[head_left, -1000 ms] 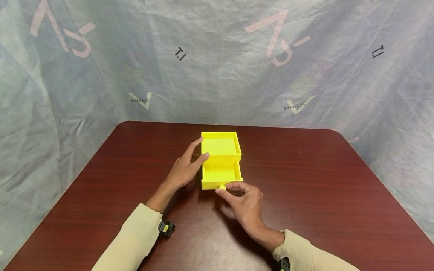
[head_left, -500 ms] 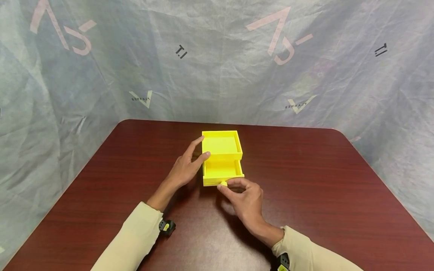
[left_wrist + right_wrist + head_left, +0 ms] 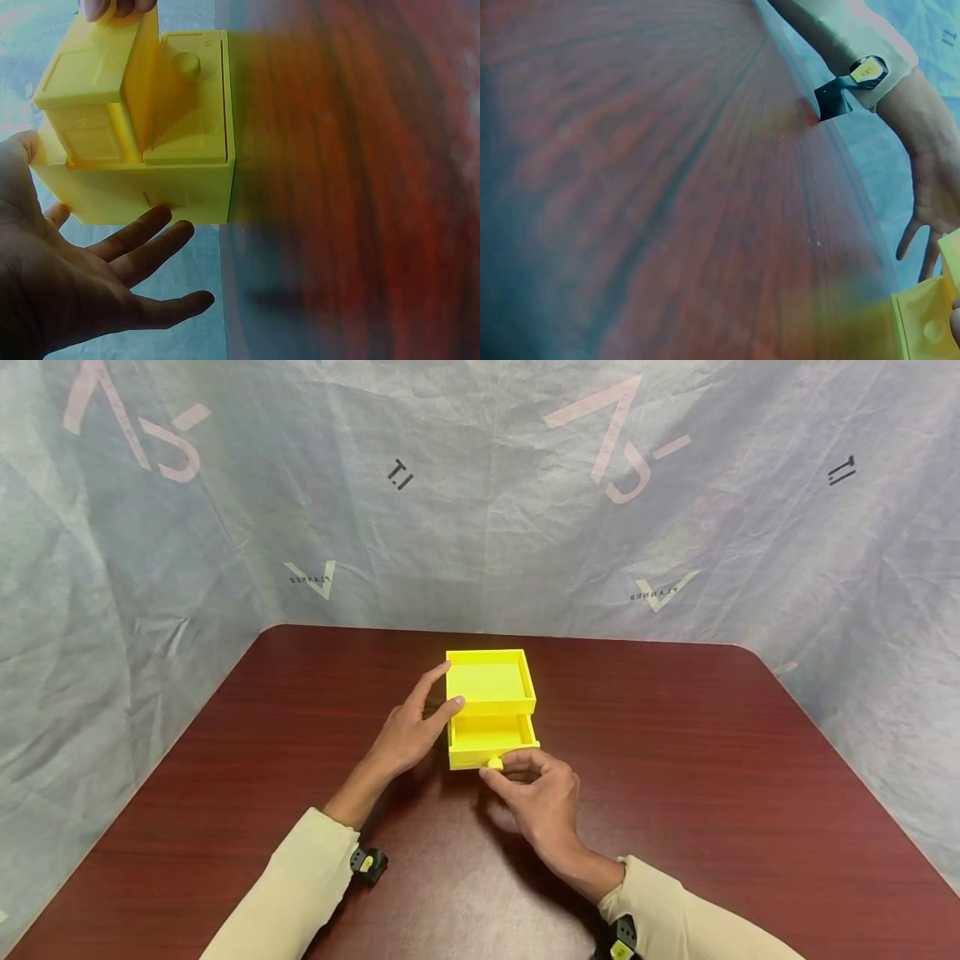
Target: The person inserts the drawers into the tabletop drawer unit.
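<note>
A small yellow two-drawer box point(image 3: 486, 678) with a shallow recessed top stands on the table. Its upper drawer point(image 3: 467, 759) is partly pulled out and holds nothing visible. My right hand point(image 3: 551, 802) pinches the drawer's round knob point(image 3: 495, 763) between thumb and fingers. At the box's left side is my left hand point(image 3: 405, 737), with thumb at the front top edge and index fingertip farther back on the rim. Its other fingers spread straight along the side wall in the left wrist view. That view also shows the lower drawer point(image 3: 187, 124), pushed in, with its own knob point(image 3: 186, 67).
The box is on a dark red wood-grain table point(image 3: 675, 760). Grey printed cloth point(image 3: 480, 527) hangs behind and along both sides. Each wrist wears a black camera strap, the left mount point(image 3: 368, 865) sitting just above the tabletop.
The right hand has moved a little away from the body, sliding the upper drawer slightly farther into the box. The left hand has kept its place on the box's side.
</note>
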A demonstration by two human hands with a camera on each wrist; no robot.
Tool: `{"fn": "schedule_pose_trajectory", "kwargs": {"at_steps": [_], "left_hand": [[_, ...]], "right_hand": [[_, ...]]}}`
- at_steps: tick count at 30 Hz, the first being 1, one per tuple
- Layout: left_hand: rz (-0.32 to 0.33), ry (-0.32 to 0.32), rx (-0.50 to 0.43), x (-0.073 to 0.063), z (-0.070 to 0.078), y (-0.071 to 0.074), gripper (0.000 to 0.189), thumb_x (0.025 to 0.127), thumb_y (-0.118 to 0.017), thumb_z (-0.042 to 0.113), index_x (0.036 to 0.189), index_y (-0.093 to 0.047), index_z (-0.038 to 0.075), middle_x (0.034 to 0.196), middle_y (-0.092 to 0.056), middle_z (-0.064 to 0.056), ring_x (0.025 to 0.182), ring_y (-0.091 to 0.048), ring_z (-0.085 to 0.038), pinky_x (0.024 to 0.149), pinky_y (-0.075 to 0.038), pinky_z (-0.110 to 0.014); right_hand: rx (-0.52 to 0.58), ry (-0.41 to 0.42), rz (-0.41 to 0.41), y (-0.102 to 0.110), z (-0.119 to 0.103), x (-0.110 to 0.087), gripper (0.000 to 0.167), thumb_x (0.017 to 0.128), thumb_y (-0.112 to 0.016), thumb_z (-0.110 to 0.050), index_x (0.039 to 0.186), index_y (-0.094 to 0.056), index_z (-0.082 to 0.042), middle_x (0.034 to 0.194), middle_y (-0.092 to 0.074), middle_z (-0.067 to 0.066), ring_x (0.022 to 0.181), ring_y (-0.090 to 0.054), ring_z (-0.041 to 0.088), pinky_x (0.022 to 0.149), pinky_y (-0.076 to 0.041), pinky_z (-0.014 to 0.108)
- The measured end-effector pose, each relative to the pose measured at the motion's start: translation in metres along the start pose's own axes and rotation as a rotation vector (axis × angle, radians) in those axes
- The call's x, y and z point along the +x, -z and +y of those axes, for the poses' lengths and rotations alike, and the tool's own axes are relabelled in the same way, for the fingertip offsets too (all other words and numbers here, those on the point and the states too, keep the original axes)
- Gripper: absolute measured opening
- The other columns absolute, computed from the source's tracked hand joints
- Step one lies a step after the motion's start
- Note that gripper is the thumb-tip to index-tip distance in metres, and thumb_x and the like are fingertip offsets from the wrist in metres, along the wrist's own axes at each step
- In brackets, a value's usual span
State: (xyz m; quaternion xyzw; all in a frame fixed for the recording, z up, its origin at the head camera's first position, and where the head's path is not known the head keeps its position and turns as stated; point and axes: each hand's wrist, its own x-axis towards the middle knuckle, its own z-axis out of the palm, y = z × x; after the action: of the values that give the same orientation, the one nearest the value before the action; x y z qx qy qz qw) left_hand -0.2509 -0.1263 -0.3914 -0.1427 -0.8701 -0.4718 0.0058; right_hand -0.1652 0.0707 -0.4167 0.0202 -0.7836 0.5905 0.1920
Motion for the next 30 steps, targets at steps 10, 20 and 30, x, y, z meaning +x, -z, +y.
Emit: {"fn": "schedule_pose_trajectory", "kwargs": {"at_steps": [10, 20, 30], "left_hand": [[0.002, 0.026, 0.002, 0.000, 0.001, 0.000, 0.065, 0.095, -0.048, 0.067, 0.153, -0.022, 0.053, 0.159, -0.033, -0.006, 0.132, -0.046, -0.042, 0.100, -0.038, -0.066], [0.005, 0.026, 0.004, 0.000, 0.000, 0.000, 0.066, 0.095, -0.048, 0.067, 0.153, -0.022, 0.052, 0.159, -0.033, -0.005, 0.134, -0.045, -0.042, 0.101, -0.038, -0.066], [0.007, 0.018, 0.010, 0.000, 0.002, 0.000, 0.066, 0.094, -0.048, 0.068, 0.153, -0.023, 0.052, 0.158, -0.034, -0.005, 0.133, -0.045, -0.043, 0.101, -0.038, -0.065]], "right_hand": [[-0.034, -0.003, 0.021, -0.004, 0.000, 0.003, 0.021, 0.069, -0.093, -0.018, 0.082, -0.077, -0.013, 0.075, -0.073, -0.003, 0.069, -0.070, 0.011, 0.064, -0.055, 0.023], [-0.048, 0.012, 0.022, -0.005, 0.001, 0.007, 0.021, 0.070, -0.093, -0.018, 0.083, -0.077, -0.012, 0.076, -0.074, -0.003, 0.070, -0.070, 0.011, 0.063, -0.055, 0.023], [-0.077, 0.007, 0.036, -0.008, 0.003, 0.014, 0.022, 0.071, -0.092, -0.022, 0.084, -0.078, -0.013, 0.078, -0.074, -0.003, 0.071, -0.070, 0.010, 0.066, -0.054, 0.023]]}}
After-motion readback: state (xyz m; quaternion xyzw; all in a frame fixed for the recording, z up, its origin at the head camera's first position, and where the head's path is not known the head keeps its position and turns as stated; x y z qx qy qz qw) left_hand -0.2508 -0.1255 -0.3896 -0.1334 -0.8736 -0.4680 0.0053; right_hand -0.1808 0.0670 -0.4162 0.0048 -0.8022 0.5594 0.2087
